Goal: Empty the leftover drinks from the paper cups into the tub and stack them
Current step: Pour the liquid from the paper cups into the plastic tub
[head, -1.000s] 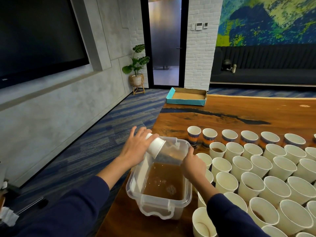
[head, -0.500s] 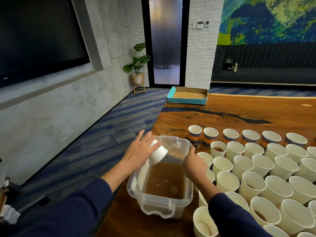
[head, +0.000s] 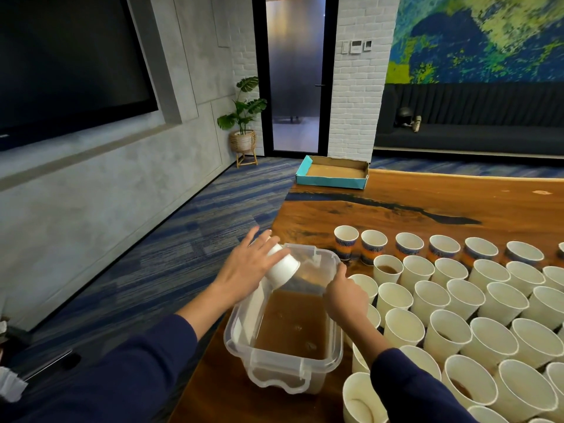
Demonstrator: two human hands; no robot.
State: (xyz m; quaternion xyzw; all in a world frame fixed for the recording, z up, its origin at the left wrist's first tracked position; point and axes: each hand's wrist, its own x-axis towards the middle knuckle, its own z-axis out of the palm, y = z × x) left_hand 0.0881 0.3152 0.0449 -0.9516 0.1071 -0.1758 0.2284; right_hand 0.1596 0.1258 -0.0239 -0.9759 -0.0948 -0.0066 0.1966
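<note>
1. Left hand [head: 248, 270] grips a white paper cup [head: 282, 270], tipped mouth-down over the clear tub [head: 244, 340], fingers wrapped round its base
2. Right hand [head: 345, 296] holds the tub's right rim, fingers curled on the edge
3. Tub sits at the wooden table's [head: 427, 206] left edge w/ brown liquid [head: 293, 325] inside
4. Rows of open cups [head: 464, 297] just right of tub, a few w/ brown dregs
5. Teal cardboard tray [head: 332, 177] at far table end

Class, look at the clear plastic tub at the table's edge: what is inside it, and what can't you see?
The tub holds brown liquid with a few bubbles. The left hand tips a white paper cup over it. The cup's inside faces away, so any remaining drink is hidden.
</note>
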